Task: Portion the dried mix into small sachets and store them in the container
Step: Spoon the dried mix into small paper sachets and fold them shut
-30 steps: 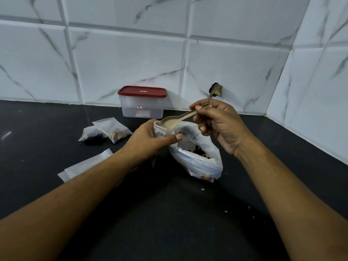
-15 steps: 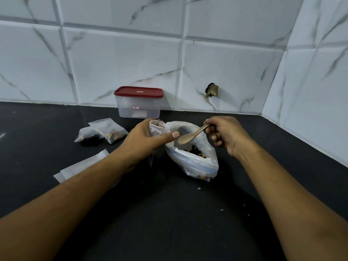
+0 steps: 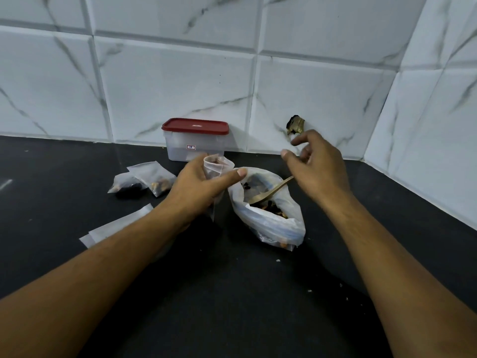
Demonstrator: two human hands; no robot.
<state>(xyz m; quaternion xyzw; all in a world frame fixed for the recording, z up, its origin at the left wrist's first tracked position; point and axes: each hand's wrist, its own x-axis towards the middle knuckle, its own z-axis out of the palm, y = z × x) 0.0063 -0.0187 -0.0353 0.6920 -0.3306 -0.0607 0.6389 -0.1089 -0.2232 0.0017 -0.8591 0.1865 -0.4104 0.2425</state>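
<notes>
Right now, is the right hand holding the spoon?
No, the right hand hovers open with loose fingers, while the spoon rests in the big bag of dried mix.

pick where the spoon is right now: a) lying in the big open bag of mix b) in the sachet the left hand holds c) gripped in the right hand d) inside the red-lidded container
a: the spoon lies with its bowl down in the open bag, while the right hand hovers by its handle with loose fingers, gripping nothing, and the left hand grips the open sachet.
</notes>
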